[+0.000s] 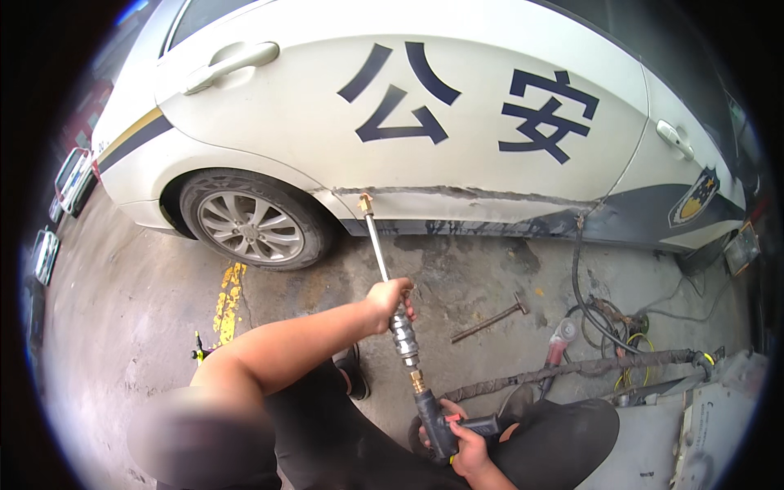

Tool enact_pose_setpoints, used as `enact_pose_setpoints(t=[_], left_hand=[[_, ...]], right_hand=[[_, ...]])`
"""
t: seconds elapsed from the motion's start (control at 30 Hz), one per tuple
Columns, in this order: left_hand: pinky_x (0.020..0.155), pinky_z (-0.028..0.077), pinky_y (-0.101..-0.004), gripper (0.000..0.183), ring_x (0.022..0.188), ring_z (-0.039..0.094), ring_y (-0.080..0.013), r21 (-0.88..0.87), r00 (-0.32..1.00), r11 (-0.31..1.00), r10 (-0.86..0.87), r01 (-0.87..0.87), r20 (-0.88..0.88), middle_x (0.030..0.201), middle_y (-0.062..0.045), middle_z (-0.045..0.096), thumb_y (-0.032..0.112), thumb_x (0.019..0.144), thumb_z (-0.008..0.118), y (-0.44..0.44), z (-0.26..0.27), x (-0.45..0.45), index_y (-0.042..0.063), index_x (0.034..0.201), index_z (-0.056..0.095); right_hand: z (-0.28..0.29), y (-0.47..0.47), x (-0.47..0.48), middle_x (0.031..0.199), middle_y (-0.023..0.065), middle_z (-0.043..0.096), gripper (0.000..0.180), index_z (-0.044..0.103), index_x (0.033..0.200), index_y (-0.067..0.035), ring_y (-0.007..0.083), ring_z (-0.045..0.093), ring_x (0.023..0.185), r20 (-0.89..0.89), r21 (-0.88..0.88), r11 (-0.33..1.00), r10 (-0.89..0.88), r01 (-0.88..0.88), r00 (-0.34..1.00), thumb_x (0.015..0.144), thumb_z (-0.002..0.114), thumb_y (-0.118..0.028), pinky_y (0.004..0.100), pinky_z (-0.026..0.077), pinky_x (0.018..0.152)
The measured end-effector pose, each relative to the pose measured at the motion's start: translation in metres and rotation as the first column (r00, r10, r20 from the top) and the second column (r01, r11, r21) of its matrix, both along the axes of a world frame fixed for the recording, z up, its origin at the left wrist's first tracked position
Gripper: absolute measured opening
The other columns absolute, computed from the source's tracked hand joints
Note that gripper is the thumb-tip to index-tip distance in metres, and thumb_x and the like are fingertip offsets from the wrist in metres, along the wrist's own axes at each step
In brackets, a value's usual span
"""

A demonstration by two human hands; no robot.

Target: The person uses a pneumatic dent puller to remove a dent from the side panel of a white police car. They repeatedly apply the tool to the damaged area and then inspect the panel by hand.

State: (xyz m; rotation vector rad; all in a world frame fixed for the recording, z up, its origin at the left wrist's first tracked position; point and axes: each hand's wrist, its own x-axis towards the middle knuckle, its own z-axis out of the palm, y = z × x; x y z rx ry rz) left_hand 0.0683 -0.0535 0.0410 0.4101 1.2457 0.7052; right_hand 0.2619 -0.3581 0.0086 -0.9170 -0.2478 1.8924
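A spot-welding dent puller (404, 334) slants from my lap to a white car's rear door (245, 116). My left hand (393, 303) wraps its steel shaft just above the chromed sliding part. Lower down, my right hand (467, 444) holds the black pistol-shaped body near its red trigger. The copper-coloured tip (365, 201) meets the door, or lies very close to it, just below a long, dark, bare-metal scrape (429, 190); contact cannot be told for certain. A black cable (576, 263) rises to a fitting on the door's lower edge. The door bears large dark characters.
A hammer (490, 323) lies on the concrete. An angle grinder (558, 346) rests near tangled cables and a yellow hose. A thick wrapped cable (566, 369) runs to a pale metal cabinet (667, 429) at lower right. The rear wheel (250, 223) stands at left; my shoes are below.
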Motion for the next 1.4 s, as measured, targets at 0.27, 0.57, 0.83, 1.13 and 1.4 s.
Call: enact_pose_setpoints(t=[0.27, 0.57, 0.83, 1.13, 1.4], left_hand=[[0.055, 0.053, -0.0406, 0.024, 0.058, 0.057, -0.0206, 0.148, 0.988, 0.987, 0.077, -0.057, -0.133, 0.077, -0.006, 0.056, 0.019, 0.094, 0.074, 0.048, 0.015, -0.011, 0.002, 0.098, 0.056], [0.046, 0.037, -0.0341, 0.031, 0.048, 0.038, -0.015, 0.153, 0.989, 0.987, 0.074, -0.055, -0.126, 0.066, 0.001, 0.043, 0.02, 0.09, 0.081, 0.056, 0.004, -0.017, 0.014, 0.082, 0.052], [0.044, 0.025, -0.0291, 0.037, 0.047, 0.023, -0.0096, 0.05, 0.99, 0.997, -0.067, 0.062, 0.121, 0.06, 0.007, 0.026, 0.021, 0.104, 0.069, 0.064, 0.007, -0.026, 0.018, 0.079, 0.042], [0.056, 0.037, -0.0299, 0.049, 0.051, 0.03, -0.0107, 0.069, 0.972, 0.997, -0.04, 0.025, 0.23, 0.06, 0.006, 0.028, 0.03, 0.097, 0.078, 0.06, 0.009, -0.031, 0.021, 0.072, 0.037], [0.046, 0.013, -0.0305, 0.051, 0.048, 0.017, -0.0107, -0.057, 0.898, 0.982, 0.19, -0.183, 0.397, 0.06, 0.006, 0.021, 0.056, 0.107, 0.053, 0.087, 0.01, -0.028, 0.021, 0.077, 0.031]], right_hand=[[0.004, 0.0, -0.004, 0.13, 0.0224, 0.065, 0.065, 0.039, 0.159, -0.005, 0.0347, 0.071, 0.116, 0.191, 0.059, 0.998, 0.021, -0.033, 0.981, 0.1, 0.066, -0.018, 0.0413, 0.059, 0.092], [0.009, 0.002, 0.002, 0.138, 0.0265, 0.063, 0.072, 0.033, 0.166, -0.01, 0.0278, 0.071, 0.089, -0.078, 0.014, 0.998, 0.057, -0.056, 0.995, 0.102, 0.062, -0.028, 0.0406, 0.058, 0.077], [-0.003, 0.0, -0.003, 0.134, 0.0184, 0.065, 0.066, 0.037, 0.163, -0.005, 0.0231, 0.069, 0.094, -0.066, 0.062, 0.992, 0.115, -0.111, 0.991, 0.106, 0.054, -0.034, 0.0353, 0.058, 0.08], [-0.016, 0.003, 0.01, 0.133, 0.0243, 0.065, 0.069, 0.041, 0.161, -0.008, 0.029, 0.068, 0.088, -0.365, -0.033, 0.989, 0.124, -0.146, 0.923, 0.11, 0.042, -0.054, 0.041, 0.057, 0.077], [-0.029, 0.006, 0.015, 0.134, 0.0288, 0.063, 0.071, 0.044, 0.157, -0.006, 0.0336, 0.068, 0.091, -0.471, -0.103, 0.976, 0.121, -0.191, 0.874, 0.104, 0.05, -0.053, 0.0432, 0.055, 0.077]])
